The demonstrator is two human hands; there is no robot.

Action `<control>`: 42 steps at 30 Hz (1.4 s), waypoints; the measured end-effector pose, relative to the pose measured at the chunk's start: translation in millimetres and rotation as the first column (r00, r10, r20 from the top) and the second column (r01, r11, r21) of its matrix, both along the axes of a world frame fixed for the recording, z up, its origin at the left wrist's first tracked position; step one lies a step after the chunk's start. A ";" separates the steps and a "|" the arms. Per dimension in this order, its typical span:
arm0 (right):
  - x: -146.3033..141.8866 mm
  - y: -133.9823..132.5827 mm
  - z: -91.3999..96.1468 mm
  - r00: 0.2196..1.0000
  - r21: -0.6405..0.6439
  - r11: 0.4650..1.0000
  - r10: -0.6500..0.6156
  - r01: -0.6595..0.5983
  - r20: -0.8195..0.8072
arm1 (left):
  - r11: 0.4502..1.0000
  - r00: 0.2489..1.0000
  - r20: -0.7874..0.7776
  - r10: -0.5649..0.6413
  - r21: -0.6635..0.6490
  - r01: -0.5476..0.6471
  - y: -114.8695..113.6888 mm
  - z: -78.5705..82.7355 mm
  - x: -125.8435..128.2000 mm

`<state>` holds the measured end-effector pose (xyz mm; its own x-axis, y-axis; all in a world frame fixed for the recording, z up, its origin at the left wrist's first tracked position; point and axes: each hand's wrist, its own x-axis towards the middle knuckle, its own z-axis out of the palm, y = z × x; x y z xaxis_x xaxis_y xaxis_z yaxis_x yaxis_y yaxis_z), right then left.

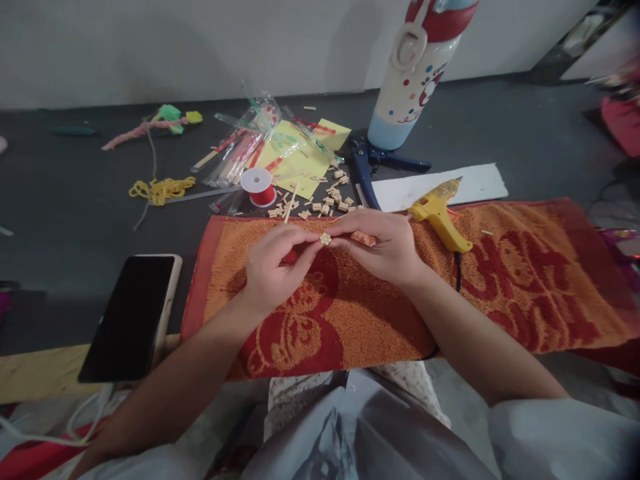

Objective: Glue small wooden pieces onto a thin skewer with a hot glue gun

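Observation:
Between the fingertips of both hands is a small bundle of short wooden sticks [325, 239], its pale round ends facing me. My left hand [278, 263] pinches it from the left, thumb against forefinger. From the right, my right hand [384, 245] pinches the same bundle. Both hands are over an orange and red towel [380, 313]. Just beyond them lie several short cut wooden pieces [334, 199] and a longer thin stick [291, 203]. A yellow glue gun [440, 217] rests on the towel's far edge, right of my right hand.
A spool of red thread [260, 190], plastic-wrapped sticks [243, 153] and yellow paper [313, 163] lie behind the towel. Blue-handled cutters [367, 177] sit before a tall bottle [405, 93]. A white strip [475, 183] is at right, a phone [133, 317] at left, yellow cord [163, 191] farther back.

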<state>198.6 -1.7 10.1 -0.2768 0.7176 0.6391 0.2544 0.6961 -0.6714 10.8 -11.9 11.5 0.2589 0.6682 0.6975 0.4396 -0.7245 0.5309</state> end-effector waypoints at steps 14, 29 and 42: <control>1.3 1.0 3.4 0.999 -0.009 1.000 0.028 -0.029 -0.014 | 1.000 1.000 -0.019 0.004 0.031 -0.003 1.2 1.0 -0.2; -0.6 -0.2 -0.7 1.000 -0.017 1.000 -0.004 0.004 -0.004 | 1.000 1.000 -0.016 -0.016 0.018 0.017 1.8 -3.5 -0.8; -0.7 -0.1 -2.4 1.000 -0.040 0.999 -0.018 0.018 0.019 | 1.000 0.999 -0.031 -0.024 0.009 0.025 2.4 -4.2 -0.8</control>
<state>197.9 -1.9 7.6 -0.2751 0.7476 0.6044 0.2793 0.6637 -0.6939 10.0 -9.5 7.3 0.2963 0.6548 0.6953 0.4375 -0.7402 0.5106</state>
